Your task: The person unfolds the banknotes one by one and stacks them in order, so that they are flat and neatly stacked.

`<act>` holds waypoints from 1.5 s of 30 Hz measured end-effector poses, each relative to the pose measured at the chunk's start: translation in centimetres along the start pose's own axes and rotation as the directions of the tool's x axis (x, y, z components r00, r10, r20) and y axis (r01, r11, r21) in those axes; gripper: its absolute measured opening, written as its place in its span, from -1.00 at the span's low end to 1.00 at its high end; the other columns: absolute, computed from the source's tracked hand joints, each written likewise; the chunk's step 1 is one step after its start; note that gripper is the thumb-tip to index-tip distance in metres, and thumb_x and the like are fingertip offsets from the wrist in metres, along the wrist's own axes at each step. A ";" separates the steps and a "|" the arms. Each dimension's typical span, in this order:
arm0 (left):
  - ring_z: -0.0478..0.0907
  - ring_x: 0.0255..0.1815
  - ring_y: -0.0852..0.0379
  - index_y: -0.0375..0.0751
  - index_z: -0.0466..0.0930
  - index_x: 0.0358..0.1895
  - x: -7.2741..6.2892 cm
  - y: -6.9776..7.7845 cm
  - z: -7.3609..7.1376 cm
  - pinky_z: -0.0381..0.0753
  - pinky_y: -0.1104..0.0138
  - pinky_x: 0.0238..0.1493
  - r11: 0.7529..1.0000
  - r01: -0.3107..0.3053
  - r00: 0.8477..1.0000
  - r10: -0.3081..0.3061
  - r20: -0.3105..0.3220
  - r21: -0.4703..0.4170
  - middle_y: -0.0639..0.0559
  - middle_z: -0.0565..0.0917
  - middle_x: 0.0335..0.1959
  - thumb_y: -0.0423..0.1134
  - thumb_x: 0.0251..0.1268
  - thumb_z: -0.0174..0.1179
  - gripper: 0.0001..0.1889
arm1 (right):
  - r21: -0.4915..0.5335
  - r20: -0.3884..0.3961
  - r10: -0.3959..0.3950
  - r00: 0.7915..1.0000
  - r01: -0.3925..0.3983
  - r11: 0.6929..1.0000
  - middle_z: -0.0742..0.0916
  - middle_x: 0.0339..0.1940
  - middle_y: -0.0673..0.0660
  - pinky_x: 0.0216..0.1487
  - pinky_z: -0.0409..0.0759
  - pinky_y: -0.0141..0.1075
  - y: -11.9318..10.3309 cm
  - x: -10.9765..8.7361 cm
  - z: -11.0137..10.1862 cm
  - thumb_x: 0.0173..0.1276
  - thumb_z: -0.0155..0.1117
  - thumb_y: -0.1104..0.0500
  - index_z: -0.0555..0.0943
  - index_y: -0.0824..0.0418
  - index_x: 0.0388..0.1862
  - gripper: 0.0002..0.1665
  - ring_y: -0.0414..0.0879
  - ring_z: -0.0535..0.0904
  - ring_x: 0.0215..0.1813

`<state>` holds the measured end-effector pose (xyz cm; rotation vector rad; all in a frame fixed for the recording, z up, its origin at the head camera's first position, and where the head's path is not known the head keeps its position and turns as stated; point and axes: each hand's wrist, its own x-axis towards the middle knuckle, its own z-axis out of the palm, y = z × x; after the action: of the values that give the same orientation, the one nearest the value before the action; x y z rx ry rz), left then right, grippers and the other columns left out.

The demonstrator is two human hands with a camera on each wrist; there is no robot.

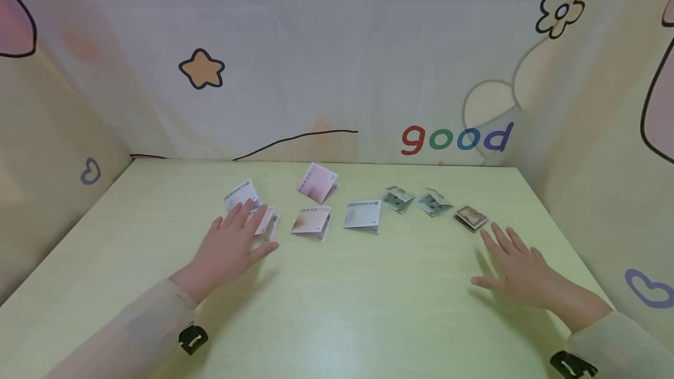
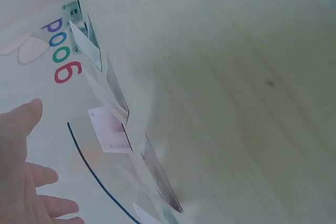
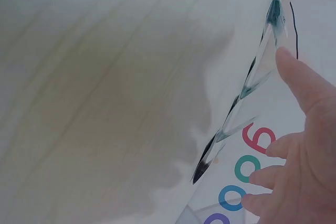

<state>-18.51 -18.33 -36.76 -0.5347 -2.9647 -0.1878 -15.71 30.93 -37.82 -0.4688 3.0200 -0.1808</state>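
Note:
Folded banknotes lie in a loose band across the table. My left hand point(image 1: 226, 250), fingers spread, hovers over the left end, partly hiding a pale folded note point(image 1: 268, 221); another whitish note point(image 1: 242, 193) sits just beyond its fingertips. Whether those fingers touch paper I cannot tell. Toward the middle are a pink note point(image 1: 317, 181), a tan-pink note point(image 1: 312, 219) and a bluish-white note point(image 1: 363, 213). To the right come two small greenish notes point(image 1: 400, 195) and a brown note point(image 1: 471, 217). Near the brown one, my right hand point(image 1: 526, 276) is spread, holding nothing.
The pale wooden table point(image 1: 337, 309) ends at a printed cloth backdrop point(image 1: 316, 75) with a star, a flower and the word "good". Cloth also hangs along both sides. A small black device point(image 1: 193, 338) is at the left wrist, another point(image 1: 573, 364) at the right.

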 end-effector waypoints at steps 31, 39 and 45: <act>0.34 0.22 -0.16 -0.21 0.20 0.37 11.0 4.8 0.5 0.41 -0.02 0.09 0.984 0.117 0.992 -0.108 0.070 -0.138 -0.18 0.33 0.30 0.06 0.37 -0.05 -0.39 | 0.080 -0.060 -0.111 0.992 0.115 0.990 0.19 0.34 0.55 0.11 0.17 0.34 0.1 0.1 -0.8 0.24 0.25 -0.11 0.17 0.51 0.34 -0.05 0.47 0.11 0.30; 0.33 0.23 -0.12 -0.16 0.20 0.38 12.9 5.3 0.6 0.40 0.01 0.11 0.974 0.180 0.978 -0.163 0.131 -0.137 -0.15 0.33 0.30 0.10 0.36 -0.04 -0.37 | 0.089 -0.057 -0.110 0.992 0.115 0.989 0.19 0.34 0.53 0.12 0.16 0.33 0.2 0.0 -0.9 0.25 0.24 -0.11 0.17 0.50 0.34 -0.06 0.46 0.11 0.30; 0.35 0.21 -0.11 -0.16 0.17 0.40 14.1 5.5 1.0 0.42 0.03 0.09 0.970 0.199 0.974 -0.179 0.141 -0.142 -0.14 0.33 0.31 0.10 0.35 -0.03 -0.35 | 0.100 -0.072 -0.110 0.991 0.116 0.988 0.21 0.33 0.53 0.14 0.17 0.30 0.4 -0.2 -0.7 0.24 0.26 -0.10 0.18 0.50 0.34 -0.07 0.45 0.12 0.30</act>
<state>-29.77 -8.31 -35.21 -0.2874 -3.1430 -0.4220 -15.74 31.39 -37.12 -0.6372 3.0297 -0.3656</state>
